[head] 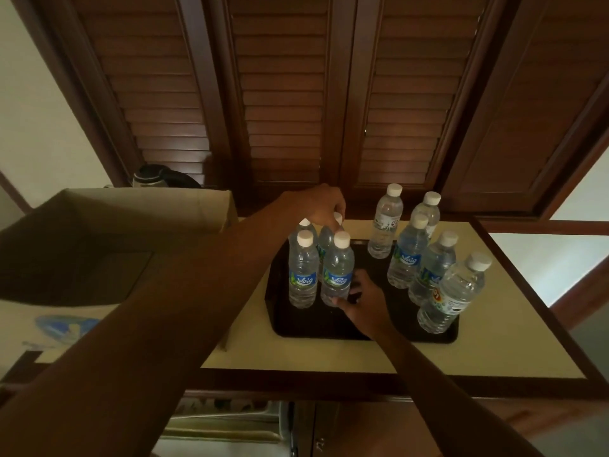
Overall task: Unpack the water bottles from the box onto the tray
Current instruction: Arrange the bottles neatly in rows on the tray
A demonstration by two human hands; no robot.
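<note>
A dark tray [316,324] lies on the cream tabletop and carries several clear water bottles with white caps. One cluster stands at its left end, led by a front bottle [336,270] with a blue label. My left hand [321,206] reaches over the cluster and pinches the cap of a back bottle [326,237]. My right hand [362,300] touches the base of the front bottle from the right, fingers curled around it. Another group of bottles [408,255] stands on the tray's right side. The open cardboard box [108,225] sits left of the tray, its inside dark.
Dark louvred wooden shutters [283,94] rise just behind the table. A kettle [151,176] stands behind the box. The table's dark wooden rim [527,291] runs along the right and front edges. A cabinet sits below the front edge.
</note>
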